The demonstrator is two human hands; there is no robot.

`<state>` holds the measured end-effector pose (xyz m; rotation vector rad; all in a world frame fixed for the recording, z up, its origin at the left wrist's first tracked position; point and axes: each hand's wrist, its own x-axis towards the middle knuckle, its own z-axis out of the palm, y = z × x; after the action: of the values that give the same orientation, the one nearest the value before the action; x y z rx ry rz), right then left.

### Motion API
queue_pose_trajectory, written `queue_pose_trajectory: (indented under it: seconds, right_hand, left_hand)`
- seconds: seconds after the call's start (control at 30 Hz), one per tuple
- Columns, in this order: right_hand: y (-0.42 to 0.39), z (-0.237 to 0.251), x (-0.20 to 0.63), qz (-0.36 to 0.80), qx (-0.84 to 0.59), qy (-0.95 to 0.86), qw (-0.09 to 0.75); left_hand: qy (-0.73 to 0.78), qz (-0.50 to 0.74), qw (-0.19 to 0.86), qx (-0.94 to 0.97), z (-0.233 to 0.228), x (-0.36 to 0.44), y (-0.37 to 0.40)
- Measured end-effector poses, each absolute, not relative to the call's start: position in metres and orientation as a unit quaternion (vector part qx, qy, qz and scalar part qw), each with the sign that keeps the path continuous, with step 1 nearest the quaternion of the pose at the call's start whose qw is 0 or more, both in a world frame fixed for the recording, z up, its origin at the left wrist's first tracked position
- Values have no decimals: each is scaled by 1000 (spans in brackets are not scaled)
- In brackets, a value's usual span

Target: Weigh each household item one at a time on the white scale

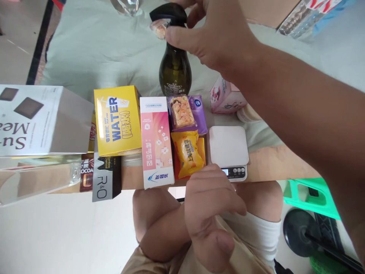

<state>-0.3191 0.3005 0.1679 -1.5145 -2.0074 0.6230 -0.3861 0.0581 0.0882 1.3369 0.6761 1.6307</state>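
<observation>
Right hand (216,34) grips the pump bottle (175,72), hiding its top; left hand (209,213) rests loosely curled, empty.

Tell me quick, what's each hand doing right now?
Left hand: loosely curled near the lap, holding nothing, just below the white scale.
Right hand: fingers closed on the pump top of the dark bottle.

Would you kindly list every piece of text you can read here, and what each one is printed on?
"WATER": yellow cardboard box.
"R&O": grey and black box.
"Su- Me", upside down and cut off: large white box.
"OCOA", cut off: brown packet.
Pink-white carton, orange snack packet, dark green pump bottle: print unreadable.
</observation>
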Motion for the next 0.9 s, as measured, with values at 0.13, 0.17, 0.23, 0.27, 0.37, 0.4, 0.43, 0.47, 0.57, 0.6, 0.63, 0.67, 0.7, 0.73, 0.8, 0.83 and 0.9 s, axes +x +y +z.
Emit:
queue_pose_trajectory:
  seconds: [0.13,0.17,0.23,0.27,0.37,0.4,0.43,0.47,0.57,0.6,0.63,0.67,0.7,0.73,0.8,0.83,0.9]
  right_hand:
    - [284,170,-278,155,-643,-703,261]
    - [281,166,-263,121,-655,-702,251]
    - [275,154,-233,77,-691,-684,220]
    - [272,146,-220,74,-715,-665,204]
    - [264,124,-198,113,-763,-613,173]
    - [261,119,-197,129,-765,-607,170]
    - [259,116,-198,139,-764,-607,169]
    - [258,114,-201,143,-763,-608,165]
    - [255,113,-211,138,-768,-614,122]
    - [254,114,-214,134,-768,-618,102]
    - [254,114,-215,129,-767,-622,87]
    - [253,114,-215,124,-765,-628,77]
    - [252,114,-214,118,-763,-632,70]
    - [252,114,-213,112,-763,-633,64]
    - [252,113,-211,106,-766,-632,52]
    - [253,112,-210,104,-767,-631,48]
    - [254,111,-210,103,-771,-626,50]
  left_hand:
    - [284,658,457,527,95,-379,61]
    - [283,661,466,516,95,-376,62]
    - [265,672,488,490,91,-371,64]
    - [258,674,498,480,89,-367,66]
    - [251,662,517,481,78,-356,70]
    - [247,655,519,490,74,-352,71]
    - [245,644,523,502,71,-348,72]
    - [241,628,530,517,69,-345,73]
    - [231,584,544,556,65,-340,75]
    - [228,576,546,564,65,-338,76]
    - [225,573,546,568,64,-338,77]
    - [225,575,545,568,64,-337,78]
    - [226,576,545,565,63,-337,78]
    - [228,576,547,563,63,-337,79]
    - [234,570,551,564,62,-337,81]
    - [239,564,551,567,61,-338,82]
    - [246,555,549,574,61,-340,83]
